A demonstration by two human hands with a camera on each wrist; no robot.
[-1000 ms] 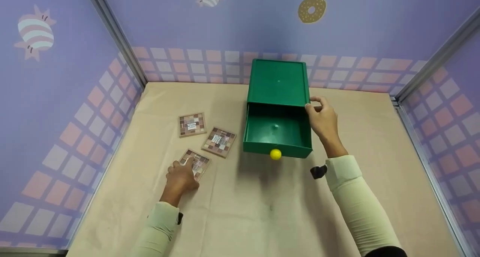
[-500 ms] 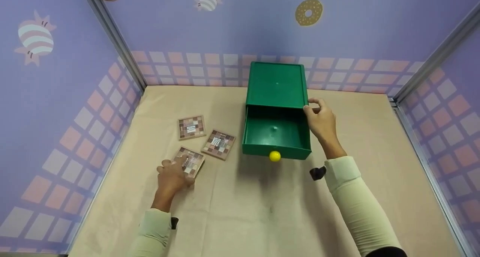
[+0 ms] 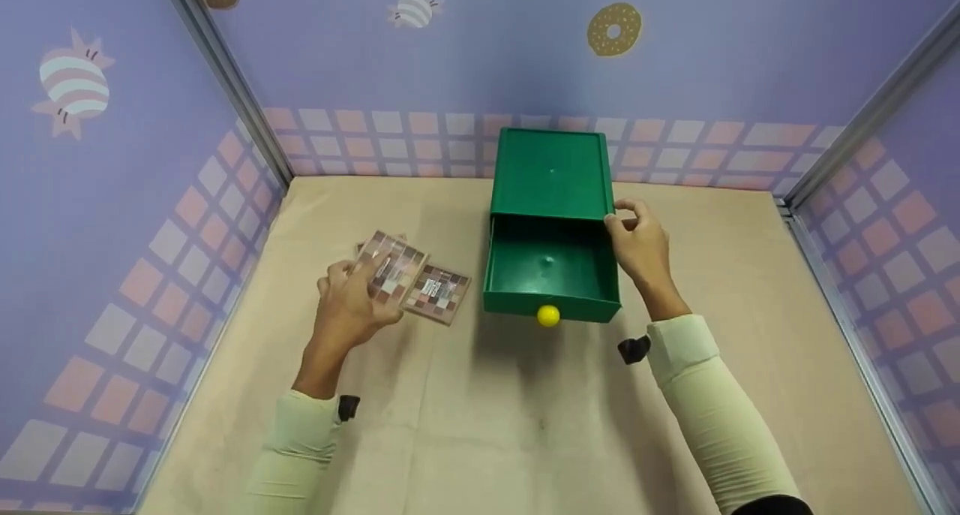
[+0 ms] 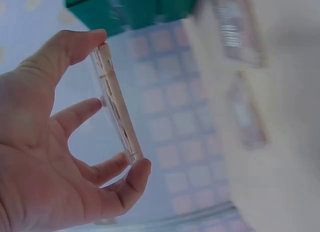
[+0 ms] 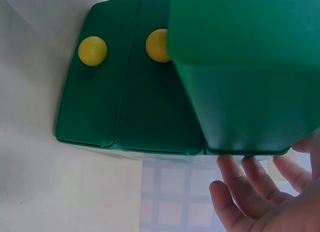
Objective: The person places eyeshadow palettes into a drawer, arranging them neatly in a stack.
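My left hand (image 3: 346, 308) holds an eyeshadow palette (image 3: 406, 263) by its edges, thumb on one end and fingertips on the other, raised above the table; the left wrist view shows it edge-on. Beneath it lies a second palette (image 3: 442, 297), and a third palette (image 4: 246, 117) is mostly hidden behind the held one in the head view. A green drawer cabinet (image 3: 553, 173) stands to the right, its top drawer (image 3: 547, 267) pulled out, with a yellow knob (image 3: 548, 316) and nothing visible inside. My right hand (image 3: 641, 245) grips the cabinet's right front edge, thumb by the top corner, fingertips against the side.
Two lower drawers (image 5: 92, 105) with yellow knobs are closed in the right wrist view. A cream cloth (image 3: 480, 425) covers the table. Patterned purple walls (image 3: 420, 57) with metal corner posts (image 3: 232, 87) enclose the back and both sides.
The left hand has lifted its palette off the table and carried it forward, over the other two. My right hand keeps its place on the cabinet; the drawer stays pulled out.
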